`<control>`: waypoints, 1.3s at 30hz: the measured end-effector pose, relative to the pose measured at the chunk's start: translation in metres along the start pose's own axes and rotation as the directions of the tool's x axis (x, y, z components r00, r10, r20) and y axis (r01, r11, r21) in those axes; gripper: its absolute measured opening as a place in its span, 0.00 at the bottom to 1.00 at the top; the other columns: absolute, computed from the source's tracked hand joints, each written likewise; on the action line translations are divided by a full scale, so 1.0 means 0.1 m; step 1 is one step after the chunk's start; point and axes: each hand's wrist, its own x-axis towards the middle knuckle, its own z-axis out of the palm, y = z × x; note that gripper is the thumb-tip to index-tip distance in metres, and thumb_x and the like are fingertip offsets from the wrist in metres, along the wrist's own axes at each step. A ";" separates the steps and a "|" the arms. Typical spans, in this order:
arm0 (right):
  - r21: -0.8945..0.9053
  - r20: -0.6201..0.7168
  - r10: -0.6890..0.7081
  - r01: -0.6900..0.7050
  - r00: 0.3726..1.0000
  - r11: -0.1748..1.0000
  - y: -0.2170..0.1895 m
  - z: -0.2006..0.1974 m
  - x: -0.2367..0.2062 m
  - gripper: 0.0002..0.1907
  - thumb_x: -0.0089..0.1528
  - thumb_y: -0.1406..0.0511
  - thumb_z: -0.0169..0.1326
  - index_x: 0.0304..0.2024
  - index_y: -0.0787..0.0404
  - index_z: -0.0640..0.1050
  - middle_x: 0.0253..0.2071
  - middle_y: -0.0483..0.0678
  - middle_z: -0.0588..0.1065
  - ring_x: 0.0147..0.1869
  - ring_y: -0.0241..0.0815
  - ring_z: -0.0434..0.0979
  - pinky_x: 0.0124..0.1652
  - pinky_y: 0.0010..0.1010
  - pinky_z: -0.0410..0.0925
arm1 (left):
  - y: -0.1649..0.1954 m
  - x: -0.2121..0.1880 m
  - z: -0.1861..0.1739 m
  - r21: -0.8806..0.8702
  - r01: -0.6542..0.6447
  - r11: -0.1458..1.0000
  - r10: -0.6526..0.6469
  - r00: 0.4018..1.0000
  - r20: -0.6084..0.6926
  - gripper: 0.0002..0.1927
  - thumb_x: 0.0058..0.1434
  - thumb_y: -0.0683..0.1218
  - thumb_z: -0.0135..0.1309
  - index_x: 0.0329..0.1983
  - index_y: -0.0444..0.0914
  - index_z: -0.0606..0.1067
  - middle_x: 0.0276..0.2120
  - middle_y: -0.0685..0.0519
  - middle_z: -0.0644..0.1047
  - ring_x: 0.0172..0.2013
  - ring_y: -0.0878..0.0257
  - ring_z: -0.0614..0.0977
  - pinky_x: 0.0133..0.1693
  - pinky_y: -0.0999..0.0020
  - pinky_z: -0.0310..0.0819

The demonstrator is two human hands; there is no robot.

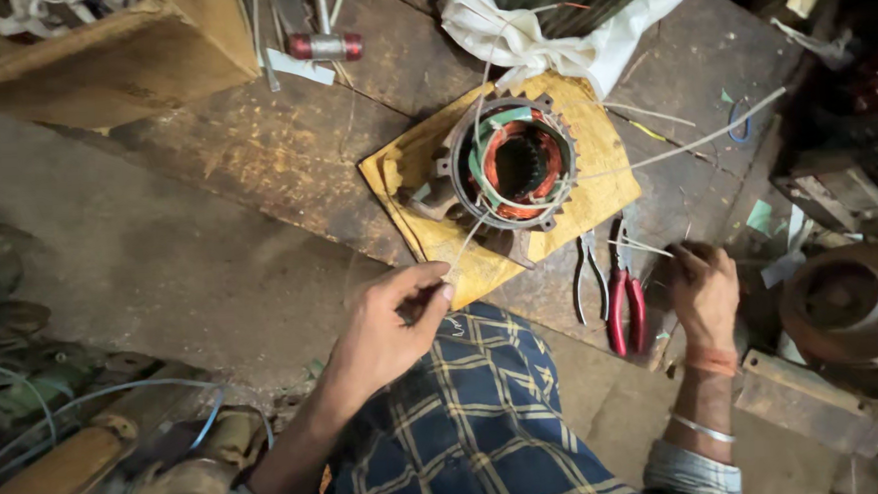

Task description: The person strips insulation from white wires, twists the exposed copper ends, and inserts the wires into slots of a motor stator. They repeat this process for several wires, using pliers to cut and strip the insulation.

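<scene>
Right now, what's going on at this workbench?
A person is working on a motor stator with copper windings, which sits on a yellow board on a worn bench. The left hand pinches a thin white strand leading to the stator; the right hand holds another pale strand. Red-handled pliers lie between the hands, untouched.

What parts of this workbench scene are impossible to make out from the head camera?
- Right hand: fingertips in shadow; grip on the thin white cord unclear.
- Red-handled pliers: jaw tips blurred, dark.
- Round metal motor stator with copper windings: underside hidden by its own body, resting on yellow cardboard.
- Left hand: pinched strand too thin to trace.
</scene>
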 end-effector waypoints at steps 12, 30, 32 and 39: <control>0.695 -0.258 0.079 0.128 0.963 0.707 -1.11 -0.88 0.11 0.10 0.75 0.70 0.47 0.48 0.62 0.81 0.34 0.44 0.78 0.28 0.29 0.76 0.30 0.21 0.66 | 0.30 -0.05 -0.07 -0.046 -0.263 0.964 0.260 0.964 -0.058 0.13 0.66 0.47 0.60 0.50 0.35 0.80 0.36 0.49 0.82 0.31 0.66 0.83 0.31 0.73 0.78; 0.773 0.621 -0.560 -0.545 0.548 0.324 -1.80 -0.68 0.01 0.12 0.69 0.65 0.55 0.47 0.68 0.83 0.32 0.44 0.77 0.33 0.29 0.75 0.32 0.23 0.69 | 0.25 -0.27 -1.12 -0.474 -0.580 0.663 0.061 0.672 -0.738 0.12 0.70 0.41 0.49 0.54 0.35 0.75 0.43 0.43 0.83 0.40 0.59 0.87 0.43 0.64 0.86; 0.725 0.686 -0.261 -0.605 0.679 0.329 -1.59 -0.68 -0.02 0.12 0.68 0.65 0.55 0.43 0.70 0.82 0.29 0.45 0.76 0.29 0.30 0.72 0.29 0.23 0.64 | 0.32 -0.26 -1.26 -0.462 -0.672 0.578 0.022 0.579 -0.815 0.12 0.70 0.41 0.49 0.55 0.36 0.74 0.43 0.44 0.82 0.39 0.59 0.87 0.44 0.63 0.86; 0.875 0.370 0.142 -0.292 0.918 -0.386 -1.32 -0.67 -0.01 0.19 0.72 0.62 0.49 0.56 0.73 0.77 0.35 0.47 0.73 0.31 0.32 0.66 0.29 0.25 0.59 | -0.12 0.31 -1.20 -0.586 -0.585 0.561 -0.240 0.562 -0.791 0.14 0.67 0.43 0.48 0.55 0.41 0.72 0.41 0.45 0.81 0.39 0.58 0.86 0.44 0.60 0.85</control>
